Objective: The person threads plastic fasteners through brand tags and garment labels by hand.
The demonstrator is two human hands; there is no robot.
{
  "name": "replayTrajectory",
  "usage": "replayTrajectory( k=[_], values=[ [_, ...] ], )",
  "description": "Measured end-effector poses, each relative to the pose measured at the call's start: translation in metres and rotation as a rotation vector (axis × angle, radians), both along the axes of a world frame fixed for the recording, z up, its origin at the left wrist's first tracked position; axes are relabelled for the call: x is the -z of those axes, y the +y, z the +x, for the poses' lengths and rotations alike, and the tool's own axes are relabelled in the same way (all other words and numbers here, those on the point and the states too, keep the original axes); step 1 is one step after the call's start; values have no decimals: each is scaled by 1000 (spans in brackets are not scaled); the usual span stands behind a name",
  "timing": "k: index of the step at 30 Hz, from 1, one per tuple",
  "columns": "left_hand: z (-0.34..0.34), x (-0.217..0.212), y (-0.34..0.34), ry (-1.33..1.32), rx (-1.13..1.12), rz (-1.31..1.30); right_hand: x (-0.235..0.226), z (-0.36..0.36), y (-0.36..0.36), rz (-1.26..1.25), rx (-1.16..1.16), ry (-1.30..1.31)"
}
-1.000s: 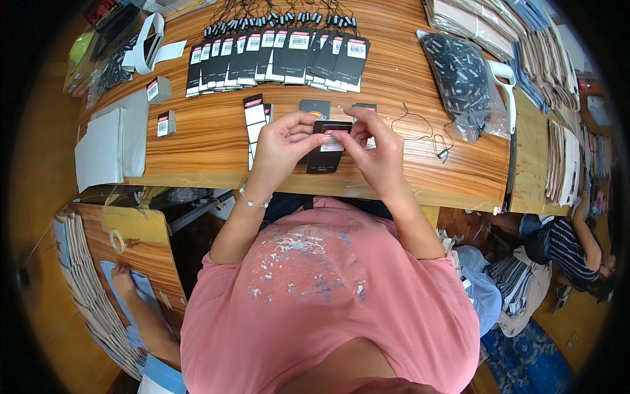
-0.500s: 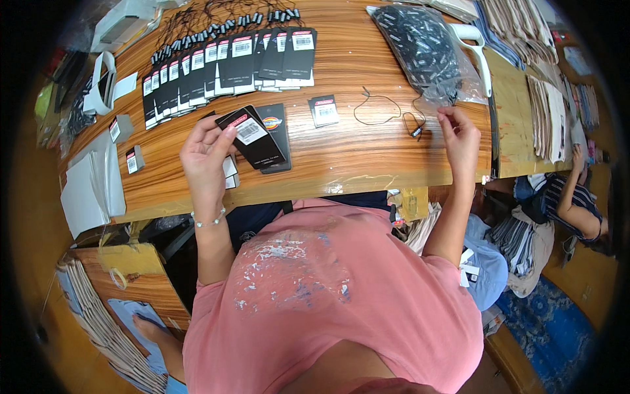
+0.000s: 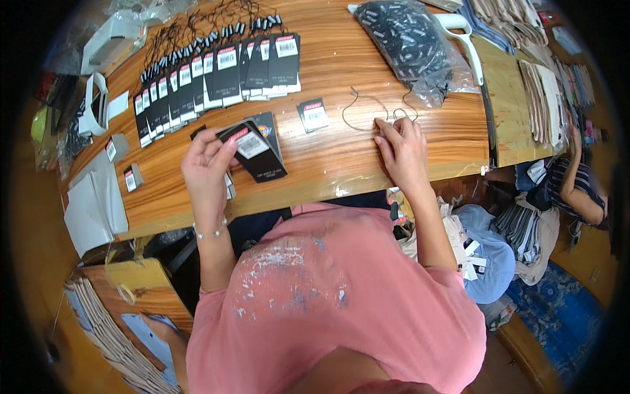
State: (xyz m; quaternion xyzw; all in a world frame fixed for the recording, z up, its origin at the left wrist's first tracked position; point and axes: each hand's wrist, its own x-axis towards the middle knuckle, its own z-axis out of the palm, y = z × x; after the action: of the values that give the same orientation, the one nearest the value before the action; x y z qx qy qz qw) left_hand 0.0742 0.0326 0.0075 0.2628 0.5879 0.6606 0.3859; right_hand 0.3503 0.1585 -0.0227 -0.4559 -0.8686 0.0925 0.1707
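My left hand grips a black hang tag with a white barcode label, holding it tilted just above the table. Other black tags lie under it, partly hidden by it. My right hand is at the middle right of the table, fingertips pinched on a thin dark cord. Part of the cord loops out on the wood to the left of the fingers, and its other end is covered by the hand. Between the hands lies a small stack of labelled cards.
Behind, black tags with cords overlap in a long row. A clear bag of black cord pieces sits back right beside a white handled tool. White paper sheets lie left; folded garments and another person's arm are right.
My right hand has moved left and down from beside the bag onto the cord, which has shifted. My left hand keeps its grip on the hang tag. The view has shifted slightly.
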Motion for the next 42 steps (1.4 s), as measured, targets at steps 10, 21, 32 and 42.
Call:
replayTrajectory(
  k=[10,21,32,42],
  values=[
    [2,1,-18,-86,123,120,15,-48,50,69,46,110],
    [-7,6,-39,-200,203,198,-40,-15,65,-406,24,757],
    [-35,33,-59,-229,99,259,-132,35,48,-107,75,948],
    [-138,68,-72,-313,-36,438,-231,151,59,207,224,903]
  ],
)
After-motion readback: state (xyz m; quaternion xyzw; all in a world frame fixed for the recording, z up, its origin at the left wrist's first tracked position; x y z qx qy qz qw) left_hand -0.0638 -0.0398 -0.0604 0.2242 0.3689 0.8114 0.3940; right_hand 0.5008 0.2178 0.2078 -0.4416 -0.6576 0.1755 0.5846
